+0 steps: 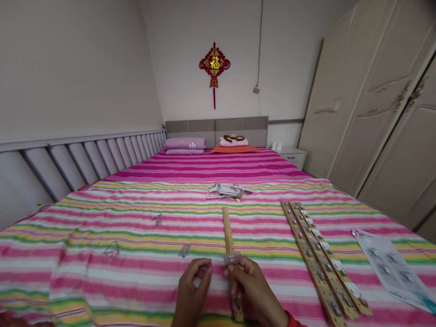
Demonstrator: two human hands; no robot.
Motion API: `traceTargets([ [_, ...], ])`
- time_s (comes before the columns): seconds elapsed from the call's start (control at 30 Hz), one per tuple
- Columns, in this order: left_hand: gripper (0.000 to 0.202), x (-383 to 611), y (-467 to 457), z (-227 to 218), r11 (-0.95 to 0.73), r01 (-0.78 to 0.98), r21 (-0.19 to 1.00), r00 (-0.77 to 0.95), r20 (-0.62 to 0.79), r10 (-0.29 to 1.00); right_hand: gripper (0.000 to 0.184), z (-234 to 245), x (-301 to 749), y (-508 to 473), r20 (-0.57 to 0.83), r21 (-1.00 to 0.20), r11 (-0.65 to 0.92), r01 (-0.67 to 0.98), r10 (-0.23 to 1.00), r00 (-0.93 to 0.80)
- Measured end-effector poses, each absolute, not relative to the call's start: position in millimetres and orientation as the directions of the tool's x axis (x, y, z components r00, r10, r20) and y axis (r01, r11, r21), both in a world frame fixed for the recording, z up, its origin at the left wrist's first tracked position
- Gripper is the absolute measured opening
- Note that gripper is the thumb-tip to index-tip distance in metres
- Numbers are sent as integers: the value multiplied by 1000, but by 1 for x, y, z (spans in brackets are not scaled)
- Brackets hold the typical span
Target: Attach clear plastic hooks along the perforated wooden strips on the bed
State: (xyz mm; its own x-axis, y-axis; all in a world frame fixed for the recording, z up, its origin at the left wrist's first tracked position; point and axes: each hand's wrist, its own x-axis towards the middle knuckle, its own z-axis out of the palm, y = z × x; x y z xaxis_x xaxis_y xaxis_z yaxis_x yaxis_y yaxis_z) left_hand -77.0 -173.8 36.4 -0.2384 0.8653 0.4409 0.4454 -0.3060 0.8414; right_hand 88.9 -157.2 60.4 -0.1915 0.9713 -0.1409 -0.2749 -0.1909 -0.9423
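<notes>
On the bed (136,286), several studded strips (315,256) and a clear pack (388,265) lie at right, with a pile (226,190) ahead. The right hand (252,279) pinches a see-through packet (231,259) over the long tan strip (227,229); whether the curved left hand's (189,286) fingertips meet, I cannot tell. The wall ornament (215,61) reads "福".

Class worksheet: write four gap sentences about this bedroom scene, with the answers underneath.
1. The hand holding the clear plastic piece is the person's ____ one.
2. The cloth under the wooden strip is patterned with ____.
3. The wall ornament is gold and ____.
4. In this view, the lilac bedding lies to the ____ of the orange cover.

Missing words: right; stripes; red; left.
</notes>
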Motion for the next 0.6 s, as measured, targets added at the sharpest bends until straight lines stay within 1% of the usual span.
traceTargets([
  [0.07,19,-57,-176,47,-379,431,819,-181,490,853,36,63,92,-159,-155,-935,-210,-286,967,-201],
  [0.13,17,-45,-174,52,-401,418,815,-180,507,843,32,65,97,-162,-166,-919,-228,-322,963,-210],
  [0.33,21,-41,-169,47,-342,376,861,-168,427,888,26,67,111,-167,-226,-820,-363,-442,915,-333],
  [0.4,20,-43,-170,48,-348,386,854,-151,431,890,24,67,114,-168,-242,-798,-396,-455,901,-361],
  [0.47,17,-43,-172,51,-376,432,820,-112,463,879,23,67,114,-168,-247,-799,-402,-447,898,-365],
  [0.6,14,-40,-176,59,-434,533,727,-23,525,851,21,71,115,-170,-228,-852,-360,-381,909,-348],
])
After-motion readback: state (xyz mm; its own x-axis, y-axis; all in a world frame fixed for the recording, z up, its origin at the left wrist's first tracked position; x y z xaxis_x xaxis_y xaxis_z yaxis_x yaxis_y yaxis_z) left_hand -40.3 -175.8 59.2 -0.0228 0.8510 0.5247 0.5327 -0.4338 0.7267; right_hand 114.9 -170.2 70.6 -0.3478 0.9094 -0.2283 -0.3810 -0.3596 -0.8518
